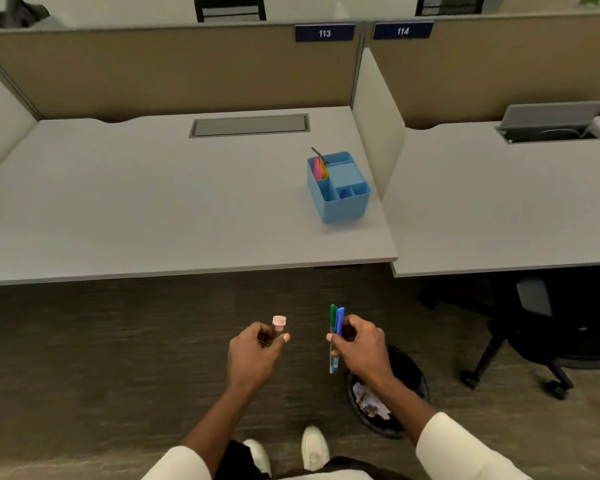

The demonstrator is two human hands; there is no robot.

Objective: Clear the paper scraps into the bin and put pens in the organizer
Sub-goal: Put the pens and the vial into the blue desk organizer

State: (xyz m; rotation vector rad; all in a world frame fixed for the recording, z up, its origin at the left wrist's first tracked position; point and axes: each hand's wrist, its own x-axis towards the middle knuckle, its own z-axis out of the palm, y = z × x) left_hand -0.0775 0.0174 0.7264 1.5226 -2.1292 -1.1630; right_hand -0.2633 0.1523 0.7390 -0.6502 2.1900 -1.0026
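My right hand (357, 344) holds a green pen (332, 318) and a blue pen (339, 323) upright, in front of the desk and above the floor. My left hand (255, 351) grips a pen with a pink cap (279, 322). A blue organizer (340, 206) with several compartments stands on the grey desk (153, 202) near its right side, holding a dark pen and coloured items. A black bin (413, 379) sits on the floor under my right forearm, with white paper scraps (369, 400) inside.
A low divider panel (378, 123) separates this desk from the neighbouring desk (499, 209). A closed cable hatch (250, 125) lies at the desk's back. A black office chair (551, 323) stands under the right desk. My white shoes (314, 446) are on the floor.
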